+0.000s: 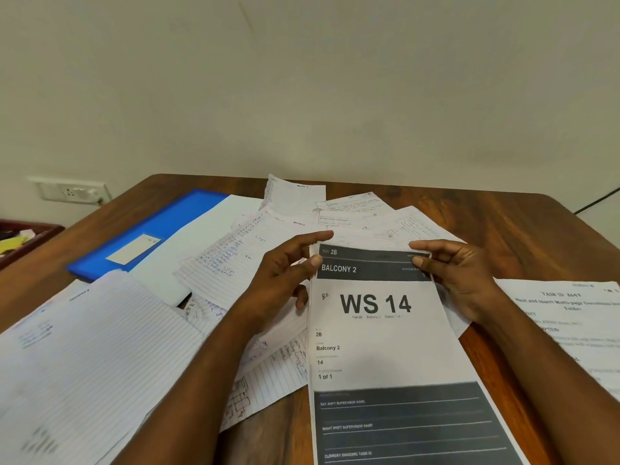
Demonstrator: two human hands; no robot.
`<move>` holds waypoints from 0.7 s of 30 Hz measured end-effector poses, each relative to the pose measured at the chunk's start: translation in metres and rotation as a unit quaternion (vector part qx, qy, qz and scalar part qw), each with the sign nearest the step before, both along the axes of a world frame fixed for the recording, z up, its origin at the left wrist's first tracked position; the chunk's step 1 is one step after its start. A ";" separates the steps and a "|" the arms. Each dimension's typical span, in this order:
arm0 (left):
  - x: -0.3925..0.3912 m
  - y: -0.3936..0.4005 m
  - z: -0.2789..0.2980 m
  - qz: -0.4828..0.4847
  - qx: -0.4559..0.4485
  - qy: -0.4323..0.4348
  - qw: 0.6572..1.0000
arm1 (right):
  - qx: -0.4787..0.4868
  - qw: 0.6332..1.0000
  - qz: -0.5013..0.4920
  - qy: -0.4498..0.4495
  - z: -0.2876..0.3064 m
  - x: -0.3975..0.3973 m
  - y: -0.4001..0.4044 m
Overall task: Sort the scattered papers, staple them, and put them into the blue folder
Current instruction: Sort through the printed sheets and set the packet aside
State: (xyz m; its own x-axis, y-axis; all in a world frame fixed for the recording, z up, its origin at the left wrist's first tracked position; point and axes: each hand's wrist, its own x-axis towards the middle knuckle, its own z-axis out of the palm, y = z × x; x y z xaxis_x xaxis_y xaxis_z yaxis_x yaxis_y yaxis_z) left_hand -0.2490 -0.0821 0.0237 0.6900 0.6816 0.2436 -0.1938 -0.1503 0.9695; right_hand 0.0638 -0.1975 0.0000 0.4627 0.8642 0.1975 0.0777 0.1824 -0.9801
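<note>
1. Two hands on one white printed sheet marked "WS 14" (385, 330) — the left hand (285, 273) pinches its top left corner, the right hand (459, 276) pinches the top right.
2. Loose lined handwritten papers (235, 260) lie scattered over the brown wooden table (503, 229), under and behind that sheet.
3. The flat blue plastic folder (161, 229) sits far left — papers overlap its right edge.
4. A white typed task sheet (570, 330) lies at the right.

Printed sheet (385, 333): white, with dark grey bands at top and bottom carrying white lettering, black "WS 14" between. Folder (147, 236): bright blue, pale cream label. Loose papers (100, 347): white, finely ruled (some with blue and black handwriting). Tabletop (520, 229): reddish-brown wood grain. Wall (302, 78): plain off-white.
</note>
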 end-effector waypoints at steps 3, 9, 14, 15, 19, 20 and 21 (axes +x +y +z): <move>-0.001 0.000 0.001 -0.020 -0.030 -0.007 0.999 | 0.000 1.000 0.013 0.004 0.001 0.000 -0.001; 0.000 0.000 0.002 -0.020 -0.073 -0.029 0.997 | -0.002 0.999 0.027 0.025 0.006 -0.005 -0.001; -0.002 -0.001 0.001 -0.030 -0.080 -0.023 0.996 | -0.016 1.000 0.019 -0.003 0.008 -0.006 0.001; -0.003 -0.001 0.001 -0.032 -0.080 -0.022 0.996 | -0.020 1.000 0.018 -0.009 0.009 -0.006 0.001; -0.003 -0.003 0.002 -0.047 -0.077 -0.014 0.996 | -0.023 0.999 0.020 -0.010 0.010 -0.009 0.000; -0.003 -0.003 0.003 -0.052 -0.079 -0.013 0.995 | -0.024 0.999 0.018 -0.010 0.011 -0.010 0.001; -0.004 -0.003 0.003 -0.056 -0.081 -0.013 0.995 | -0.027 0.999 0.017 -0.008 0.011 -0.011 0.001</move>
State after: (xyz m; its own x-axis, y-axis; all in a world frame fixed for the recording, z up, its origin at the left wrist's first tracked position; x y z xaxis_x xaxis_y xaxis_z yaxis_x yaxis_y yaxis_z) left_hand -0.2527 -0.0855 0.0271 0.7592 0.6323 0.1545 -0.2249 0.0321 0.9739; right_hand 0.0525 -0.1965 0.0109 0.4291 0.8894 0.1574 0.0886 0.1319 -0.9873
